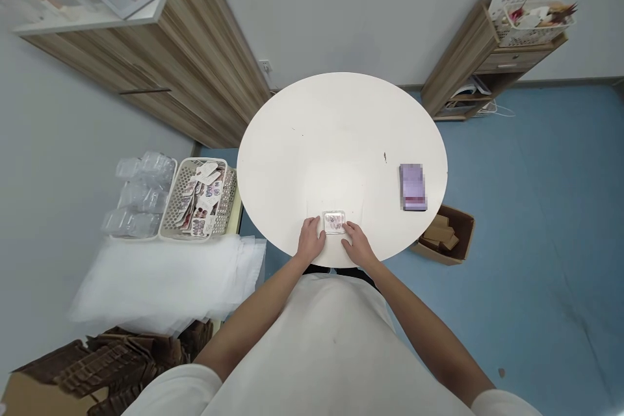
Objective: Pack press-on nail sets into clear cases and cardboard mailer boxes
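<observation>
A small clear case (334,222) with press-on nails in it lies flat near the front edge of the round white table (341,117). My left hand (311,240) rests on the tabletop just left of the case, its fingers apart and nothing in them. On the other side, my right hand (357,244) lies with spread fingers, its index fingertip at the case's right edge. Whether that fingertip presses on the case is too small to tell. Faint outlines of a thin see-through sheet (335,195) show on the table just beyond the case.
A purple box (413,187), partly pixelated, lies at the table's right. Left of the table stand a white basket (166,224) of nail cards, clear plastic cases (141,195), white plastic bags (170,279) and brown folded stacks (112,364). A cardboard box (461,240) sits on the floor.
</observation>
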`<state>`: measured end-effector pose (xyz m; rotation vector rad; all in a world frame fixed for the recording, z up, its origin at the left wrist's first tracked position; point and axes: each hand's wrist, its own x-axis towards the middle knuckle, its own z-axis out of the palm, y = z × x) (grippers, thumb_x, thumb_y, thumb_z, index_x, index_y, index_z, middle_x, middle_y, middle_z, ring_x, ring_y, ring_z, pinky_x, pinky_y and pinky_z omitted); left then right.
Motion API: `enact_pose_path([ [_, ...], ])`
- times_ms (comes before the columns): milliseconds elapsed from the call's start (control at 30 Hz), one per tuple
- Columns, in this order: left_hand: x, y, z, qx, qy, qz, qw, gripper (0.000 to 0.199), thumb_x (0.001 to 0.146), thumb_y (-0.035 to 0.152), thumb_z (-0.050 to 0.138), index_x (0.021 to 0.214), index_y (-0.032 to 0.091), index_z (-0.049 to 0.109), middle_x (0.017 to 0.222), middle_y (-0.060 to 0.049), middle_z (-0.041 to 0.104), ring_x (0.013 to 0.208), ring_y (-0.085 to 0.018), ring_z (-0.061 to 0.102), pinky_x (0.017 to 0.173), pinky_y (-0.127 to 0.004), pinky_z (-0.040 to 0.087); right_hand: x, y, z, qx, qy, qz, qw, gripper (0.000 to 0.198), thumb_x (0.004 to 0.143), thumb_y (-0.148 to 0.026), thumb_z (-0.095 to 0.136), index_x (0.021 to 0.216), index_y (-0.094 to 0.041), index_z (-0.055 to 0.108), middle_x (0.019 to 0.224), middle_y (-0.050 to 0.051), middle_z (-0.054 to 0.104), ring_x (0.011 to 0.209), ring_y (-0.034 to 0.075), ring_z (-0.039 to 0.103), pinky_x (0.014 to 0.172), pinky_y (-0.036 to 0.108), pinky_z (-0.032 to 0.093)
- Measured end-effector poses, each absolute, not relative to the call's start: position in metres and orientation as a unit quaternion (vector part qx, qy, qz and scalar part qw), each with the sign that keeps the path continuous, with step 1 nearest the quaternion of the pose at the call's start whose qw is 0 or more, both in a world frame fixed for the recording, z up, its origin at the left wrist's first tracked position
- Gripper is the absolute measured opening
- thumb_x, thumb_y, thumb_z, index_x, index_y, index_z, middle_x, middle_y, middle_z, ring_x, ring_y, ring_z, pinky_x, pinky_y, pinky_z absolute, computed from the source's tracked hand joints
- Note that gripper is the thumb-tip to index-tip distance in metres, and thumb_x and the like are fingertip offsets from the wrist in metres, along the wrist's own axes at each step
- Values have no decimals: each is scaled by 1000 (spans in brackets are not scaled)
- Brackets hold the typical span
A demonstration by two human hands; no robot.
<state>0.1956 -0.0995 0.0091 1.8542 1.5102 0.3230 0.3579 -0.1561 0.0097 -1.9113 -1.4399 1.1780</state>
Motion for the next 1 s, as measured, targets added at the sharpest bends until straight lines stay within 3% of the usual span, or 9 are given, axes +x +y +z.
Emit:
enact_pose_path([
  [100, 191, -95, 15, 819, 491, 90, 282, 58, 75, 26, 49, 129, 21, 30, 130, -10, 36, 118, -24, 35, 93, -38, 35, 353, -168, 10, -709, -423, 463, 322, 50, 72, -24, 50, 122, -22, 44, 127, 7, 42, 115, 20, 43, 97, 37, 35],
  [200, 187, -89, 18, 878, 405, 21, 255, 58, 72, 27, 53, 127, 25, 32, 134, -7, 33, 120, -25, 31, 93, -39, 33, 343, -182, 11, -698, -236, 547, 397, 53, 67, -29, 58, 119, -21, 46, 119, 8, 51, 105, 20, 52, 92, 35, 41],
  [433, 189, -78, 20, 901, 375, -26, 215, 52, 70, 27, 55, 119, 23, 38, 130, -9, 38, 115, -26, 37, 90, -38, 32, 314, -167, 16, -625, -8, 542, 561, 71, 63, -30, 65, 125, -26, 31, 131, 7, 38, 119, 18, 40, 91, 29, 43],
  [600, 190, -75, 21, 904, 370, -20, 212, 52, 67, 26, 57, 116, 22, 40, 126, -9, 41, 110, -26, 40, 87, -38, 33, 308, -146, 13, -614, 79, 489, 614, 72, 63, -22, 64, 123, -27, 23, 107, 3, 53, 107, 14, 50, 85, 30, 48],
  [733, 188, -76, 18, 895, 384, 5, 228, 57, 65, 27, 60, 117, 22, 39, 125, -8, 41, 107, -25, 43, 85, -37, 34, 309, -143, 7, -603, 80, 473, 637, 71, 64, -18, 64, 120, -24, 21, 87, -2, 56, 91, 11, 57, 80, 27, 50],
  [1000, 184, -81, 10, 880, 395, 38, 262, 63, 65, 30, 61, 121, 22, 34, 130, -8, 37, 114, -25, 38, 87, -36, 33, 307, -139, 7, -589, 101, 453, 661, 75, 67, -18, 63, 123, -21, 15, 83, -1, 57, 80, 11, 60, 72, 24, 52],
])
